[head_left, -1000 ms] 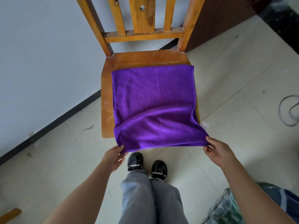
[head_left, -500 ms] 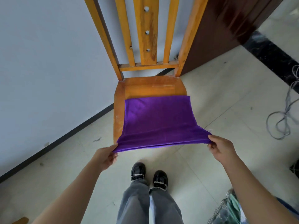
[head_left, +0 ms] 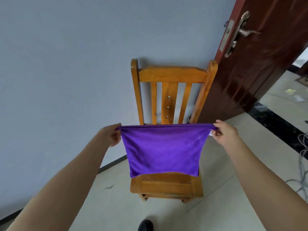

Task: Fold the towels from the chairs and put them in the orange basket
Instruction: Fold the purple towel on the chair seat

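Towel of purple soft cloth (head_left: 164, 150): top corners pinched, one in left hand (head_left: 111, 135), one in right hand (head_left: 223, 132); hanging taut between and below both hands, before orange wooden slat-back chair (head_left: 171, 75). Likely light, limp, grippy; corners best hold for folding.

The pale tiled floor (head_left: 116, 205) carries a wooden chair (head_left: 168, 184) at twelve o'clock, its back near the wall (head_left: 66, 64). Loose grey cable (head_left: 301, 164) lies on the tiles at three o'clock, a black strip (head_left: 275, 120) crosses them at two, a dark scrap (head_left: 109, 187) lies at eight, and a black shoe (head_left: 145, 225) stands at six
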Tool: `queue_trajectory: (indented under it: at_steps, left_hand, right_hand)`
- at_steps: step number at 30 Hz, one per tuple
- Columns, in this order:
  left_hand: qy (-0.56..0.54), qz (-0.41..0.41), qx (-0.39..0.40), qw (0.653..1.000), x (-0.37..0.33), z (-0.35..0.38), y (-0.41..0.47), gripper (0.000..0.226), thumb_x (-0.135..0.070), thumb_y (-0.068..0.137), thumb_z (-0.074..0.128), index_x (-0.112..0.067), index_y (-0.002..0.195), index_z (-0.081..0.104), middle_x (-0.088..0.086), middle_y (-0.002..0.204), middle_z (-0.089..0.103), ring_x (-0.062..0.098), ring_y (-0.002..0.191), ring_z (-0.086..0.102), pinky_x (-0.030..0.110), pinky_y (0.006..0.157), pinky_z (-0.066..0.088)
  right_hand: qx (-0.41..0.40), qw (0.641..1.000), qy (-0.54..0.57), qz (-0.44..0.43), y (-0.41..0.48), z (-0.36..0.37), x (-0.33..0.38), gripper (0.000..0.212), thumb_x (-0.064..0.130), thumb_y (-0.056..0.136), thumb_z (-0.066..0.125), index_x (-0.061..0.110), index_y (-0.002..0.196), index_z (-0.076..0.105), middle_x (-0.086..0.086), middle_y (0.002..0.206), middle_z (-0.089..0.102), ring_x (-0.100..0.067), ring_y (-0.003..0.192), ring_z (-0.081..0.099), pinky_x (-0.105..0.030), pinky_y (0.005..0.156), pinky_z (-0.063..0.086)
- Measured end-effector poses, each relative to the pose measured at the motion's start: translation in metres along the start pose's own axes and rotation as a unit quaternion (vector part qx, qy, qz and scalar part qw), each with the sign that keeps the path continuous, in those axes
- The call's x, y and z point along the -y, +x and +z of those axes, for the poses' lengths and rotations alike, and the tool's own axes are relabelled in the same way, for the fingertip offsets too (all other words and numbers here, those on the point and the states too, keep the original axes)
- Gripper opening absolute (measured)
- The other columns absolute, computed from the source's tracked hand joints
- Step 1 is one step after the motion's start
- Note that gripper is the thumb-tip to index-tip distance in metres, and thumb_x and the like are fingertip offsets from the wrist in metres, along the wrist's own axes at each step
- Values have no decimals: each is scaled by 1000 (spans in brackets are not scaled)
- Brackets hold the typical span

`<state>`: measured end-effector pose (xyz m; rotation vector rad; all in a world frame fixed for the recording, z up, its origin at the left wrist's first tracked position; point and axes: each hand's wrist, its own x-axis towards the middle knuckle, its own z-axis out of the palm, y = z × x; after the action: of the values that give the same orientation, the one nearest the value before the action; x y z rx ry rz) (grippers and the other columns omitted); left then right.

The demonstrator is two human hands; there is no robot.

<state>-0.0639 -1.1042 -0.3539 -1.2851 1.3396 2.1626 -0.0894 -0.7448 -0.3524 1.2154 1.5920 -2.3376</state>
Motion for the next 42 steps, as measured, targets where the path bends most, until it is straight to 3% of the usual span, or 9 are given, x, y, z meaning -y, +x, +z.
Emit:
queue_trajectory:
  at_steps: [9,12,16,18,22,25,30,38,42]
  left_hand:
    - [-30,61,15,998,-35,-2,-18,18,-9,88,59,-7,71,54,4,39,54,7,28,44,11,38,42]
    - [-6,36,-9,999,-2,-19,-6,14,-5,88,58,-3,75,55,5,42,54,8,30,46,12,39,44]
    - [48,-20,-62,997,66,-44,29,19,-2,88,57,-3,70,52,4,35,49,9,25,43,12,34,40]
    - [90,-53,-92,990,103,-57,50,21,-1,88,55,-2,67,51,4,31,47,9,22,42,11,31,38]
    - [146,-89,-120,978,155,-76,92,17,-1,91,50,-2,74,54,4,30,46,9,21,40,12,29,36]
    - [149,-97,-113,978,175,-82,104,18,-1,91,50,-9,77,59,2,32,48,7,22,39,10,31,34]
    - [83,-141,-103,981,182,-94,128,19,2,90,50,2,72,58,5,33,50,9,23,43,11,32,40]
    - [-45,-145,-115,982,162,-67,180,25,-5,93,48,-2,69,49,9,47,53,9,28,49,14,34,46]
    - [-39,-124,-49,990,155,-49,196,14,-27,94,52,-14,98,55,14,96,57,24,74,61,25,50,54]
  right_hand:
    - [30,999,11,-10,-5,14,35,25,0,92,46,15,75,57,-6,65,58,-12,62,46,-8,33,37]
    - [18,998,-22,52,1,-16,2,24,2,93,45,15,77,58,-6,75,55,-12,64,45,-8,33,36]
    - [-10,986,-68,150,16,-59,-69,27,0,93,43,15,76,58,-2,47,62,-11,63,42,-7,31,35]
    - [-28,979,-77,184,24,-76,-109,28,-2,93,41,12,75,58,-5,51,61,-12,62,43,-7,31,34]
    - [-68,970,-104,210,49,-97,-170,26,-7,91,43,5,73,58,-7,42,59,-9,30,51,-9,29,36]
    - [-96,963,-113,224,62,-105,-195,25,-5,91,44,3,70,55,-7,34,54,-8,23,47,-11,28,37]
    - [-107,961,-78,242,92,-98,-212,25,2,92,38,-1,72,53,-14,72,52,-21,33,55,-16,29,42]
    - [-88,969,-30,228,134,-57,-209,29,-4,90,23,-2,75,48,-19,77,47,-19,33,59,-18,34,47]
    - [-62,965,-126,221,151,-43,-222,14,-1,86,33,4,87,46,-12,83,46,-31,84,62,-34,64,46]
